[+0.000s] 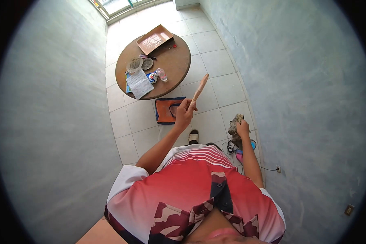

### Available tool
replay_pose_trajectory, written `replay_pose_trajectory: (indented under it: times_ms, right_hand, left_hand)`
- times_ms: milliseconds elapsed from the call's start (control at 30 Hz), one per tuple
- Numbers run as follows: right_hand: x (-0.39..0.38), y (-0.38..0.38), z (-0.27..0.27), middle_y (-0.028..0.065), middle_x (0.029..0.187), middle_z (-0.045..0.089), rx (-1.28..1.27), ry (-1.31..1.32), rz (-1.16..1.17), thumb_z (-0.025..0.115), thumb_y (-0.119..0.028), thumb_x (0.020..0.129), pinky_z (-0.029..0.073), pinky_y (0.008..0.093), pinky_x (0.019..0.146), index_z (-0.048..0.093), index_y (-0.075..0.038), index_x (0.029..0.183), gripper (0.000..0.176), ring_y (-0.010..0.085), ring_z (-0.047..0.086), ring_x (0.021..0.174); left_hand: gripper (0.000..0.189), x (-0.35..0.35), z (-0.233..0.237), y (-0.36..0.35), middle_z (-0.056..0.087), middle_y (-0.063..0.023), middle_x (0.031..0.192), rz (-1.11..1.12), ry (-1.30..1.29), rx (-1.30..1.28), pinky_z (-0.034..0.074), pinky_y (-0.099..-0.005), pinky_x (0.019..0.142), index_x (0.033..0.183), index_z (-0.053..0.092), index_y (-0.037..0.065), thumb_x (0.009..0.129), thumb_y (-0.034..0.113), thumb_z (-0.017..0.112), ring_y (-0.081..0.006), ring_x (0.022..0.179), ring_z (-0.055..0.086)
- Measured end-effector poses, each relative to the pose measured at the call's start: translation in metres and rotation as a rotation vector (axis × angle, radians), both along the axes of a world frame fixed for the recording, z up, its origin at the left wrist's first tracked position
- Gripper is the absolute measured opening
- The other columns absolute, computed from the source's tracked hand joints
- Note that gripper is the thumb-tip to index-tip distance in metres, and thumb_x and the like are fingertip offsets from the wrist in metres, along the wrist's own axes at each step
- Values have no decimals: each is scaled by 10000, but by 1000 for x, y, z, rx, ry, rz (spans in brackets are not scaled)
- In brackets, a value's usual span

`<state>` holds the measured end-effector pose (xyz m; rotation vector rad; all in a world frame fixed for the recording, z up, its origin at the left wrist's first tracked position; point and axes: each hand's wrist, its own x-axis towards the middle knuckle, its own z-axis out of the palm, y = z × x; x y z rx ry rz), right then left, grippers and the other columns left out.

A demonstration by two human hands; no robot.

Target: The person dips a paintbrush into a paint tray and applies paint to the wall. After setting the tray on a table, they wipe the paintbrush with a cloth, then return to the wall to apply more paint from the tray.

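My left hand [185, 112] is closed around the lower end of a long, thin, light-brown stick [200, 88], which points up and away, past the near edge of the round table. Out to the right, my right hand [242, 128] grips a crumpled grey-brown cloth [234, 123] that hangs over the floor near the right wall. Part of the cloth is hidden behind my fingers.
On the round brown table [177, 61] are a shallow box [153, 40], papers [140, 84], glass dishes [134, 64] and a clear bottle [162, 75]. An orange bag [163, 112] lies on the tiled floor. A cable [268, 168] runs to a wall socket.
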<state>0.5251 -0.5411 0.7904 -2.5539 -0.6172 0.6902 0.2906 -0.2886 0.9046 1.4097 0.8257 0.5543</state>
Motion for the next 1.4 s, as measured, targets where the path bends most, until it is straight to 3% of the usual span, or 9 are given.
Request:
replay_pose_trajectory:
  times_ms: [233,433,800,1000,1067,1133,1167,1267,1400]
  right_hand:
    - [68,-24,-82,182,1330,606,116,687,-602,702,-361,880,488,559,916,576,-46,1327,562,383,628,1130]
    - [140,-14,-154,123,1430,528,-261,789,-743,677,-546,851,480,562,850,551,-142,1387,683,388,598,1157]
    - [194,360,33,43,1081,661,458,1464,12,571,-532,995,516,369,798,604,-124,1274,495,159,638,943]
    - [241,493,26,13,959,634,364,1507,-189,587,-515,994,538,347,750,606,-150,1173,407,150,621,864]
    - [250,522,-1,11,975,636,316,1486,-165,570,-497,1010,541,342,733,601,-148,1182,391,146,620,842]
    - [268,551,-15,4,960,640,429,1453,-356,564,-477,1020,542,325,736,600,-130,1165,379,129,623,842]
    - [285,561,-51,2,837,615,428,1408,-352,546,-437,1037,531,307,644,590,-97,1104,350,113,600,693]
    - [355,619,-52,15,739,591,72,1182,-343,530,-419,1045,514,294,559,574,-78,1109,350,117,551,547]
    - [397,624,-65,1,668,530,-7,1098,-429,535,-370,1046,447,261,474,567,-80,1079,294,78,428,434]
  left_hand:
    - [327,49,-21,27,605,5,734,-32,-36,-77,357,-175,474,1151,620,33,1098,311,456,-11,533,446]
    - [381,136,-37,60,540,12,631,74,-71,-325,326,-221,401,1112,633,36,1099,361,434,-41,426,403]
    - [341,312,-43,171,494,20,625,299,-150,-565,356,-221,436,1077,609,62,1100,350,429,-58,480,442]
    - [346,355,-91,282,550,4,799,276,-216,-700,470,-204,662,1304,589,53,1082,298,486,-82,693,536]
    - [414,363,-146,302,595,-84,1098,223,-136,-620,497,-297,838,1400,555,90,1060,323,517,-175,953,585]
    - [468,393,-170,316,500,-154,1346,116,445,7,445,-416,973,1441,537,151,1032,378,539,-302,1160,516]
    - [516,401,-162,347,378,-182,1454,-44,566,-148,344,-492,1074,1471,519,205,1003,421,556,-386,1263,403]
    - [594,431,-226,434,451,-186,1384,-180,472,-271,343,-479,1084,1525,450,191,995,433,565,-361,1238,449]
    - [607,432,-306,491,603,-150,1137,721,384,-686,521,-349,760,1488,415,97,973,330,638,-233,925,614]
